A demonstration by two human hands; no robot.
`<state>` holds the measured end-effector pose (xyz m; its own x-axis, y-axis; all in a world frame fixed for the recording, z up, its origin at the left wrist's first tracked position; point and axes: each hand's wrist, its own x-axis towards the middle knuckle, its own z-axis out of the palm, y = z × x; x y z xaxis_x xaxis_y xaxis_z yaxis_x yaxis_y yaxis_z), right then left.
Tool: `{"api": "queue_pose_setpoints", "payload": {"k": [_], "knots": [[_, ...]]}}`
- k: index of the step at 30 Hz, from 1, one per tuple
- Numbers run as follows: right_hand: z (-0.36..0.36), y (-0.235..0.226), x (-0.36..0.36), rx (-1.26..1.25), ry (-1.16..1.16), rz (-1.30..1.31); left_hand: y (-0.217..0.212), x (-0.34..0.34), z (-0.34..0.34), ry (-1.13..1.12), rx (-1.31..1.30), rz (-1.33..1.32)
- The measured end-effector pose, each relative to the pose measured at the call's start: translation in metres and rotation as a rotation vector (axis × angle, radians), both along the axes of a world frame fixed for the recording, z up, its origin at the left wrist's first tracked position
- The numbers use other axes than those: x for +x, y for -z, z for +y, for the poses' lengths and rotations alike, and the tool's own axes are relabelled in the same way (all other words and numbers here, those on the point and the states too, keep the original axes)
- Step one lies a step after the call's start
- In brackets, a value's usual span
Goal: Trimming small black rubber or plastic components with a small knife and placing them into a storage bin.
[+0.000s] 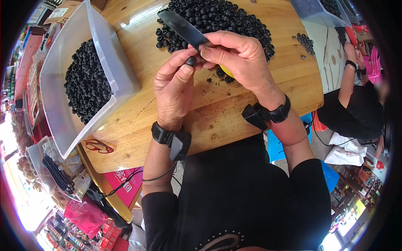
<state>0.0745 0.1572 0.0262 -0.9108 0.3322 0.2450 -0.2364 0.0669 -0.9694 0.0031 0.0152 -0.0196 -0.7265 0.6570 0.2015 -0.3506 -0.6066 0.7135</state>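
My left hand (172,90) pinches a small round black rubber part (191,61) between thumb and fingers. In my right hand (251,62) is a knife (182,28) with a broad dark blade pointing to the upper left; a bit of its yellow handle (226,71) shows under the palm. Both hands meet above the wooden table (209,117), the knife's base close to the part. Whether the edge touches the part is hidden by my fingers. Just beyond lies a heap of similar black parts (234,25). A few loose ones (221,73) sit below my right hand.
A clear plastic bin (121,58) holding many black parts stands at the left. Red glasses (99,146) lie by the table's near left edge. Dark crumbs dot the wood. At the right, another person's arm (347,79) reaches over a neighbouring white surface (328,54).
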Motion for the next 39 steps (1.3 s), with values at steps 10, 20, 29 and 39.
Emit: {"api": "queue_pose_setpoints", "payload": {"k": [10, 20, 29, 39], "knots": [[0.002, -0.006, 0.001, -0.158, -0.049, -0.052, -0.008, 0.001, -0.002, 0.031, 0.039, -0.008], [0.011, -0.007, -0.001, -0.167, 0.024, -0.060, -0.063, 0.010, -0.028, -0.400, -0.235, 0.745], [0.015, -0.009, -0.001, -0.232, 0.044, 0.020, -0.119, -0.038, -0.076, -1.213, -1.216, 1.310], [0.026, -0.005, -0.001, -0.178, 0.135, 0.050, -0.051, 0.024, -0.009, -0.663, -0.783, 1.309]]}}
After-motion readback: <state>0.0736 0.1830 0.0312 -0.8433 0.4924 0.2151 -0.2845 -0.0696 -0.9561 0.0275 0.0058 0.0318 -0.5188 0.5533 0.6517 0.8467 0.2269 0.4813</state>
